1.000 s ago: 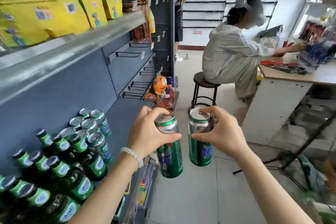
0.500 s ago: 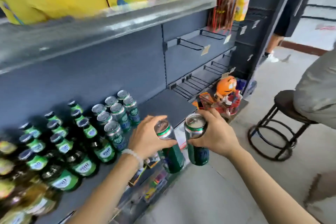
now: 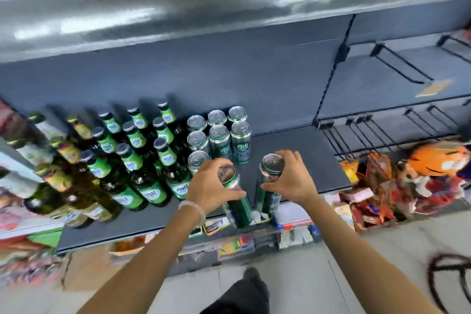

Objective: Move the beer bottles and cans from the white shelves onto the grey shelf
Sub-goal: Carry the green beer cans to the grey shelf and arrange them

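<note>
My left hand point(image 3: 211, 186) grips a green beer can point(image 3: 238, 205) near its top. A second green can point(image 3: 270, 200) is held the same way by my right hand point(image 3: 288, 181). Both cans hang over the front of the grey shelf point(image 3: 293, 155), side by side and slightly tilted. On the shelf behind them stands a block of several green cans point(image 3: 219, 140). To its left are several green-labelled beer bottles point(image 3: 137, 158), then darker bottles with yellow labels point(image 3: 61, 176).
An upper grey shelf point(image 3: 204, 13) overhangs at the top. Empty wire hooks point(image 3: 397, 69) line the panel on the right. An orange plush toy point(image 3: 438, 158) and snack packets sit at the right. Small boxes fill the tier below. My dark shoe point(image 3: 244, 293) is on the floor.
My view has swung left and down to face the grey shelf square on. Both hands have carried their cans forward, over the shelf's front edge beside the standing cans.
</note>
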